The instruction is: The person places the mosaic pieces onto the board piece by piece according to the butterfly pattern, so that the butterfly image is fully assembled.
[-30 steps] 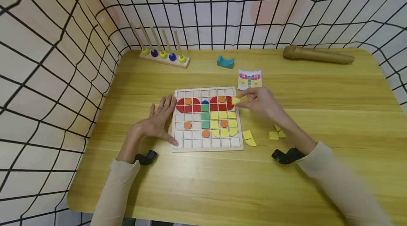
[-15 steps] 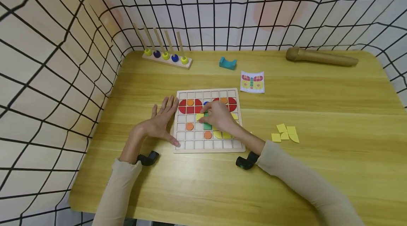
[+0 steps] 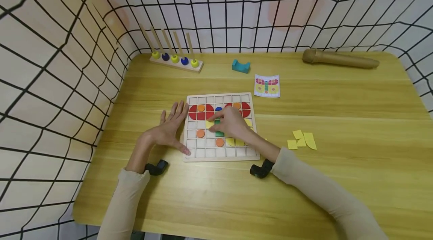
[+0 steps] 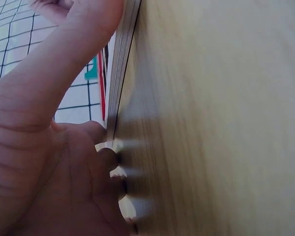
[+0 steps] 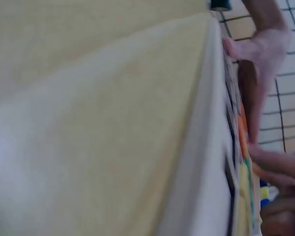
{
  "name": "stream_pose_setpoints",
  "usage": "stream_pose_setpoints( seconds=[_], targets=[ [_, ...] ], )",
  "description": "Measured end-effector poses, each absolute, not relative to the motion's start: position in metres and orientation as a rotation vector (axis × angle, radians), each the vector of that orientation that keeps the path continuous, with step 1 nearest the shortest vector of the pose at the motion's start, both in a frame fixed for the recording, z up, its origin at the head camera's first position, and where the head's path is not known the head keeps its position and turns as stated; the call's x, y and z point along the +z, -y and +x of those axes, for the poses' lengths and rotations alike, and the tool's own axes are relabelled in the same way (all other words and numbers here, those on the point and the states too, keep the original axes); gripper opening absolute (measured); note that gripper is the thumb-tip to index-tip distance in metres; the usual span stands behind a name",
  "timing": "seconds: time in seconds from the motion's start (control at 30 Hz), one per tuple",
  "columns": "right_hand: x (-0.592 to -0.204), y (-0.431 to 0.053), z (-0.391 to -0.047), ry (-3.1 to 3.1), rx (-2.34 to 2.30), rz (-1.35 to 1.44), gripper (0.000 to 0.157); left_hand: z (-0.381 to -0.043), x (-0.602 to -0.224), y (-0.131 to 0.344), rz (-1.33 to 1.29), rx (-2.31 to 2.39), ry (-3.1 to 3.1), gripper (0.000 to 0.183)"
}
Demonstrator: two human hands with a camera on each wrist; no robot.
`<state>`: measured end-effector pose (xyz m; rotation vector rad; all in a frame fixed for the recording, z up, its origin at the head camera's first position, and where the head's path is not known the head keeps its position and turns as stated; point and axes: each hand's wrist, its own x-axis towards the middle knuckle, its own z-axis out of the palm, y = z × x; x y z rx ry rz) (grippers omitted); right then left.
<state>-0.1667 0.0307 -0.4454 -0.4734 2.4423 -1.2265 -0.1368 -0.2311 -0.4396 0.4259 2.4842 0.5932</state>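
Note:
A wooden grid board (image 3: 209, 153) lies on the table with red, orange, green, blue and yellow tiles set in its cells. My left hand (image 3: 167, 129) is spread beside the board, thumb on its lower left corner and fingertips along its left edge. Over the middle of the board, my right hand (image 3: 233, 123) pinches a yellow square tile (image 3: 209, 124) between thumb and forefinger, at a cell left of the green column. That hand hides part of the yellow and green tiles. In the right wrist view, the board's edge (image 5: 199, 182) runs alongside the right hand (image 5: 282, 216).
Several loose yellow tiles (image 3: 302, 143) lie right of the board. Behind it are a butterfly pattern card (image 3: 267, 86), a teal block (image 3: 241, 66), a peg stand (image 3: 176, 63) with beads and a brown club-shaped stick (image 3: 339, 59). Black netting (image 3: 223, 14) borders the table.
My right hand has carried the yellow square tile from the board's right edge leftward, and lowered it at a cell left of the green column. The left hand stays in place.

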Motion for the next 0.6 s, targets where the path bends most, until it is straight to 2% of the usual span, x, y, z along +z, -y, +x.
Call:
stream_pose_setpoints(
  seconds=[0.17, 0.37, 0.6],
  targets=[
    [-0.43, -0.07, -0.17, -2.35, -1.304, -0.554, 0.032, -0.137, -0.44, 0.231, 0.427, 0.594, -2.483, 0.159],
    [-0.409, -0.169, -0.161, -2.449, -1.127, -0.536, 0.037, -0.137, -0.44, 0.231, 0.423, 0.592, -2.481, 0.159],
    [-0.427, -0.279, -0.143, -2.446, -1.077, -0.495, 0.045, -0.136, -0.441, 0.233, 0.42, 0.61, -2.481, 0.159]
  ],
)
